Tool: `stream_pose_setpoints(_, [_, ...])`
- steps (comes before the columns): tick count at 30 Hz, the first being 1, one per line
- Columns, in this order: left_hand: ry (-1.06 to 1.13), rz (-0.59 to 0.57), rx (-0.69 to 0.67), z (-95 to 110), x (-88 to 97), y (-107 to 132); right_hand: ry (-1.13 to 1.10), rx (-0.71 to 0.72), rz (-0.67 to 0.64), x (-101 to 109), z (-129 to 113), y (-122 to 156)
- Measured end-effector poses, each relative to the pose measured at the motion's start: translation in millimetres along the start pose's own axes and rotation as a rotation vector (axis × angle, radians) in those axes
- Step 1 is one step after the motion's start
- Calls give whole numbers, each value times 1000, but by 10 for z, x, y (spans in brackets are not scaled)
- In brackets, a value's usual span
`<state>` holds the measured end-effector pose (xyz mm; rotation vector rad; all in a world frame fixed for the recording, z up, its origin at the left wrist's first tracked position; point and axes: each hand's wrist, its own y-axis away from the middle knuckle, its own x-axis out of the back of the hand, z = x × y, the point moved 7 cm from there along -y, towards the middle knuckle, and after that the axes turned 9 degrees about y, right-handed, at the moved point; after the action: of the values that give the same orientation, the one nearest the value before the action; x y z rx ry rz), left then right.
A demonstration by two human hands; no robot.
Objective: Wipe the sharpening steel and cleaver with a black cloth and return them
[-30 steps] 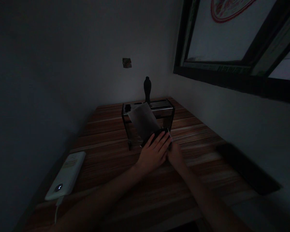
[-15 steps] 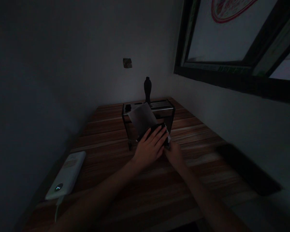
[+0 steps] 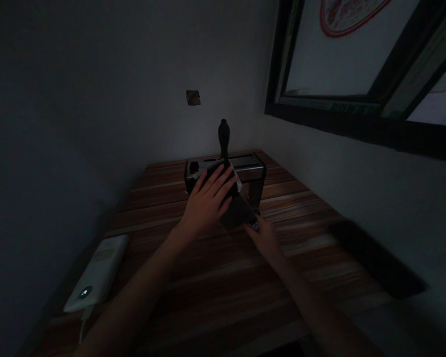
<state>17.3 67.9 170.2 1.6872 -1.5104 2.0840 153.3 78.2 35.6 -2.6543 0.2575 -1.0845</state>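
A dim wooden table (image 3: 223, 277) fills the view. At its far end stands a metal machine (image 3: 252, 171) with a dark upright handle (image 3: 223, 138). A grey sheet (image 3: 240, 210) slopes down from the machine toward me. My left hand (image 3: 208, 201) lies flat on the upper part of the sheet, fingers stretched out against the machine's top. My right hand (image 3: 263, 237) pinches the sheet's lower edge near the table.
A white power bank (image 3: 96, 272) with a small lit display and a cable lies at the left table edge. A dark flat object (image 3: 375, 258) rests at the right by the wall. A dark-framed window (image 3: 357, 114) is above right.
My left hand slid up the sheet from its lower end to the machine's top. The sheet now lies lower and flatter under the hand. My right hand stayed near the lower edge.
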Motion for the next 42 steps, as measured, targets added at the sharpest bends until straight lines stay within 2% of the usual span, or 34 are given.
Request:
stream_pose_setpoints(5, [-7,34,71,-125,114,-54,-16,-15,-14,-6,6,9])
stream_pose_setpoints(17, [5,38,99,-94,83,-47,-2,-25,-14,-1,2,5])
stream_pose_setpoints(42, [-20,-43,45,195,-135,71,-33,-4,-12,-9,-8,6])
